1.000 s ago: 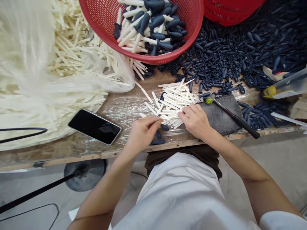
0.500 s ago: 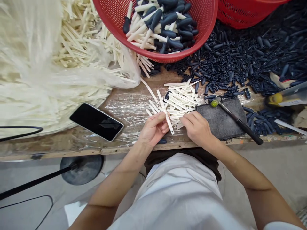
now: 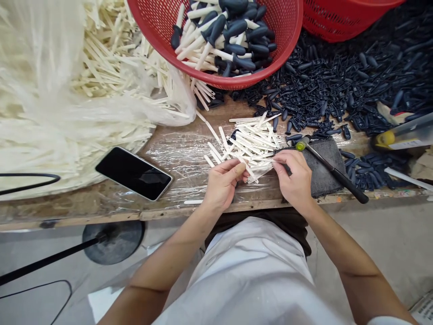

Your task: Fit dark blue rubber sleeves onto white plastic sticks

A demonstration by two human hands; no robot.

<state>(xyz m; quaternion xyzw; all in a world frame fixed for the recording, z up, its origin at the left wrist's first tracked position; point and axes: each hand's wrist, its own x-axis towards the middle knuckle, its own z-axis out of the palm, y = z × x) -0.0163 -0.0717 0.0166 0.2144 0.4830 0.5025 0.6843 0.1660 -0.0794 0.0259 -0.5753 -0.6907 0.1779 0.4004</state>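
A small pile of white plastic strips (image 3: pixel 255 140) lies on the film-covered bench in front of me. At its near left edge is my left hand (image 3: pixel 223 180), thumb and fingers pinched on a white strip (image 3: pixel 249 170) that slants down to the right. My right hand (image 3: pixel 293 177) is at the pile's right side, thumb and forefinger closed near the end of a strip; whether it grips that strip is too small to tell. Beside it lies a dark pad (image 3: pixel 326 164) with a green-headed hammer (image 3: pixel 324 160) across it.
A red basket (image 3: pixel 233 82) of white pieces with dark handles stands behind the pile. Dark handle parts (image 3: pixel 321 85) spread at the back right. A phone (image 3: pixel 133 173) and bagged white strips (image 3: pixel 101 135) are on the left. The bench edge (image 3: pixel 176 212) runs near my body.
My left hand has shifted right and lower, its strip now over the pile's near edge. My right hand has moved right, away from the left. The view has shifted slightly.
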